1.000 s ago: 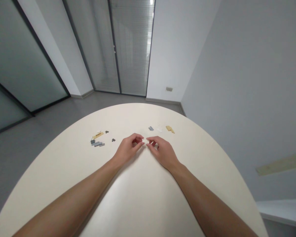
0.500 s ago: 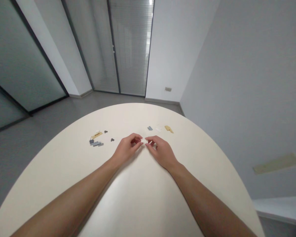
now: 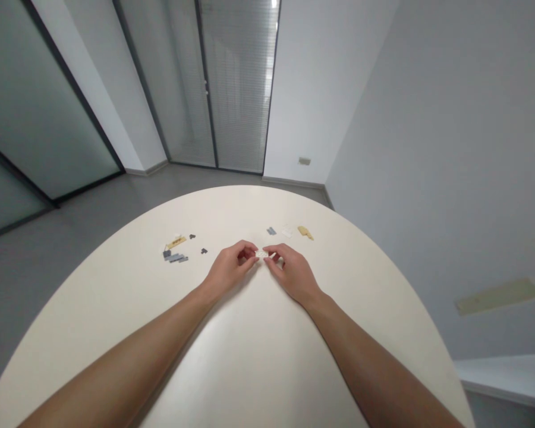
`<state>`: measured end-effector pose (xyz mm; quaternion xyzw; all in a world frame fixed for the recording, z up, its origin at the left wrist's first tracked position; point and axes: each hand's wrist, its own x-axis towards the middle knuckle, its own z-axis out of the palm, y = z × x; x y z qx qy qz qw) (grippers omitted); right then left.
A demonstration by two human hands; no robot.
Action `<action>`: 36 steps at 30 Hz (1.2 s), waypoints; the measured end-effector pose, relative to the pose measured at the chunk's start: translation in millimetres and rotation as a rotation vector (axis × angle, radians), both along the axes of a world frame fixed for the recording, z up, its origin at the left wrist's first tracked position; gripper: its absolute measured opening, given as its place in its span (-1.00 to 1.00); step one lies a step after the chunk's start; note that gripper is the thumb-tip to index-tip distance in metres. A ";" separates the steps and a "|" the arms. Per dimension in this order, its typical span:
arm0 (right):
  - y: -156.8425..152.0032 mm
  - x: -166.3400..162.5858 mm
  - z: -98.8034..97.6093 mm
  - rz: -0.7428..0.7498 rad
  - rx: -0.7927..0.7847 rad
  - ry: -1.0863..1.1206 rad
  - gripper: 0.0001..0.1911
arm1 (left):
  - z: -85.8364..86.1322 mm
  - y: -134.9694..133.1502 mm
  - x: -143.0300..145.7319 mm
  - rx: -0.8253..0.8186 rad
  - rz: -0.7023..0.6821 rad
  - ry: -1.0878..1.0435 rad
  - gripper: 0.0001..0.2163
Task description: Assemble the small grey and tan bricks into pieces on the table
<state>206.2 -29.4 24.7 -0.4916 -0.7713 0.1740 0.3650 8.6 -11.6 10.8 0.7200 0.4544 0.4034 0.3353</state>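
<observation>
Both hands meet at the middle of a round cream table [image 3: 258, 356]. My left hand [image 3: 232, 268] and my right hand [image 3: 290, 270] each pinch an end of a small white toy-brick piece [image 3: 262, 254], held just above the tabletop. The fingers of both hands are curled, thumb against fingertips. Beyond my right hand lie a small grey piece [image 3: 271, 230], a white piece [image 3: 287, 232] and a tan piece [image 3: 305, 232].
To the left of my left hand sits a cluster of loose pieces: a tan plate [image 3: 175, 242], grey plates [image 3: 175, 257] and two tiny dark bits [image 3: 204, 251]. Glass partitions and a blind-covered door stand behind the table; a grey wall runs along the right.
Both hands have stayed pinched on the white piece. The view has shifted very slightly; the pieces on the table have not moved.
</observation>
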 end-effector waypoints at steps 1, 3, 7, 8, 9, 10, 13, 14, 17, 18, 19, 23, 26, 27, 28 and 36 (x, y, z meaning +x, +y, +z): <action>0.2 0.1 -0.1 0.000 -0.002 0.002 -0.81 | -0.3 0.2 0.0 0.002 0.001 0.005 -0.83; 0.3 0.2 0.0 -0.001 -0.008 0.005 -0.81 | -0.8 0.6 0.2 0.005 0.004 0.012 -0.83; 0.2 0.3 0.3 -0.005 -0.011 0.012 -0.81 | -1.2 1.8 0.9 0.011 0.009 0.008 -0.83; 0.0 0.3 0.4 -0.005 -0.013 0.014 -0.81 | -1.2 2.0 1.0 0.011 0.009 0.004 -0.83; -0.1 0.2 0.4 -0.005 -0.013 0.017 -0.81 | -1.2 2.2 1.2 0.010 0.008 0.001 -0.84; -0.2 0.1 0.3 -0.004 -0.013 0.019 -0.81 | -1.1 2.3 1.3 0.008 0.008 -0.002 -0.84; -0.3 0.1 0.0 -0.002 -0.009 0.019 -0.81 | -1.0 2.1 1.4 0.002 0.009 -0.006 -0.83; -0.3 0.1 -0.2 -0.003 -0.007 0.019 -0.81 | -0.9 1.8 1.4 0.001 0.010 -0.007 -0.81; -0.1 0.1 -0.2 -0.002 -0.007 0.017 -0.81 | -0.6 1.2 1.5 0.009 0.008 -0.002 -0.76; 0.1 0.1 -0.2 -0.001 -0.010 0.016 -0.81 | -0.5 1.1 1.5 0.013 0.008 0.003 -0.77; 0.2 0.0 0.0 0.001 -0.013 0.015 -0.81 | -0.4 1.2 1.6 0.016 0.008 0.007 -0.78; 0.4 -0.7 0.5 0.007 -0.016 0.012 -0.81 | -0.2 1.6 1.8 0.017 0.016 0.016 -0.81; 0.0 -0.8 1.0 0.005 -0.014 0.008 -0.81 | 0.4 1.3 2.1 0.015 0.021 0.026 -0.83; -0.1 -0.6 1.1 0.003 -0.015 0.007 -0.81 | 0.8 1.1 2.3 0.013 0.021 0.029 -0.83; -0.2 -0.4 1.1 0.003 -0.018 0.008 -0.81 | 1.2 0.8 2.4 0.010 0.020 0.030 -0.83; 0.0 0.0 0.7 -0.001 -0.028 0.016 -0.81 | 4.0 -0.1 3.0 0.010 0.029 0.037 -0.84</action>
